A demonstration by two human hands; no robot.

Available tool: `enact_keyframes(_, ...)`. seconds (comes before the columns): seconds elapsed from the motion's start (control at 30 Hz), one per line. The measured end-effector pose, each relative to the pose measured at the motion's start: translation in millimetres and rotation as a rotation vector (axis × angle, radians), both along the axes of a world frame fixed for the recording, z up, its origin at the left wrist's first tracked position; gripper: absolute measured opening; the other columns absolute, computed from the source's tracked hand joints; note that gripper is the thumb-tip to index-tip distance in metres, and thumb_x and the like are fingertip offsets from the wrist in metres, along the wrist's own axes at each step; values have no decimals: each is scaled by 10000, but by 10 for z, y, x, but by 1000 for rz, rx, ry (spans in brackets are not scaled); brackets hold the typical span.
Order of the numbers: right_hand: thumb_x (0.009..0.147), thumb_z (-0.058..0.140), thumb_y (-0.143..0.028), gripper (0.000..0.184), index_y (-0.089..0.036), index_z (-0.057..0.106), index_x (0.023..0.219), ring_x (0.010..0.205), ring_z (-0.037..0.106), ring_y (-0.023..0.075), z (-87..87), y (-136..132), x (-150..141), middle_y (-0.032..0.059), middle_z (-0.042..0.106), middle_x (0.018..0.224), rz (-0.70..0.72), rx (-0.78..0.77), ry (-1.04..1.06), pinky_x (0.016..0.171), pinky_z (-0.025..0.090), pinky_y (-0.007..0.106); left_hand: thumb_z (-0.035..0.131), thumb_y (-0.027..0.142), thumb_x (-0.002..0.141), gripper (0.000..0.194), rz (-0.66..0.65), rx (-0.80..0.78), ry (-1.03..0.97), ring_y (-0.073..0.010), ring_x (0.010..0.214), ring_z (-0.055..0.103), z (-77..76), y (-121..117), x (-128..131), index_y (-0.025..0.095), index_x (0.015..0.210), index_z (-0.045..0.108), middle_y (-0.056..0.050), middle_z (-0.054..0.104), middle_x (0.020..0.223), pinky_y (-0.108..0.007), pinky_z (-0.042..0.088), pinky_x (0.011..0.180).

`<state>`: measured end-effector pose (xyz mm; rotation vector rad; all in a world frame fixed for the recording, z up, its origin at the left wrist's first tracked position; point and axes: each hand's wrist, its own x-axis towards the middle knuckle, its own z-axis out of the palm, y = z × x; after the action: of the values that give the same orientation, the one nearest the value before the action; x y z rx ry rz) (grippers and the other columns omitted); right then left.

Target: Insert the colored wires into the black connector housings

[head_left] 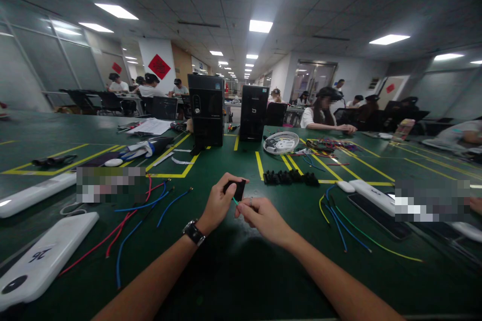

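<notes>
My left hand [218, 203], with a watch on its wrist, is closed round a small black connector block [238, 188] held above the green table [226, 271]. My right hand [261, 215] pinches the end of a thin green wire [235, 201] right under the block. A row of similar black blocks [289, 177] lies just beyond my hands.
Blue and red wires [139, 210] lie loose at the left, coloured wires [350, 230] at the right. White cases [41, 256] sit at the left edge, a phone [376, 213] at the right. Two black computer towers [206, 109] stand at the back. People sit at the far tables.
</notes>
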<state>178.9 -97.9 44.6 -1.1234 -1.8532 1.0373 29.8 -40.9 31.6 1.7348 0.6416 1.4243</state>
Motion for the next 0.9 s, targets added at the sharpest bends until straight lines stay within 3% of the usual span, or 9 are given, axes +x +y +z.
enact_keyframes(0.23, 899, 447, -440, 364, -144, 635, 805, 484, 344, 77, -7, 15, -6, -51, 386, 546, 8, -63, 63, 468, 261, 202, 472, 294, 859, 184, 12, -2, 13, -202, 931, 601, 22, 0, -15, 192, 955, 592, -76, 650, 1044, -328, 448, 840)
enact_keyframes(0.4, 908, 428, -438, 319, -168, 563, 805, 464, 339, 71, -34, 5, -37, -64, 362, 562, 46, -147, 124, 450, 284, 188, 457, 372, 871, 470, -215, -291, -212, -158, 702, 612, 56, -3, 23, 252, 1314, 357, -78, 634, 1035, -310, 492, 667)
enact_keyframes(0.5, 923, 392, -431, 299, -182, 522, 821, 464, 355, 76, -32, -5, -34, -63, 382, 575, 103, -174, 126, 436, 295, 186, 354, 490, 895, 444, -314, -432, -335, -160, 692, 619, 63, 32, 33, 192, 1200, 480, -74, 609, 949, -320, 497, 666)
enact_keyframes(0.63, 943, 353, -385, 289, -180, 540, 858, 478, 408, 84, -56, 5, -22, -44, 471, 600, 104, -100, -6, 458, 316, 193, 410, 514, 868, 431, -269, -465, -303, -126, 625, 594, 5, 92, 38, 139, 974, 594, -32, 548, 820, -263, 483, 594)
enact_keyframes(0.77, 928, 385, -296, 240, -173, 588, 895, 532, 447, 96, -101, 47, -32, -32, 507, 633, 42, -3, -88, 503, 320, 199, 468, 470, 842, 382, -238, -443, -213, -96, 560, 522, -68, 114, 73, 157, 1030, 582, -6, 511, 762, -178, 372, 411)
enact_keyframes(0.9, 915, 418, -285, 292, -167, 629, 752, 551, 436, 103, -77, 88, -40, -36, 469, 581, -96, 122, -155, 532, 287, 212, 431, 426, 863, 356, -189, -392, -177, -100, 591, 515, -78, 131, 94, 153, 1046, 568, -10, 530, 769, -199, 410, 490)
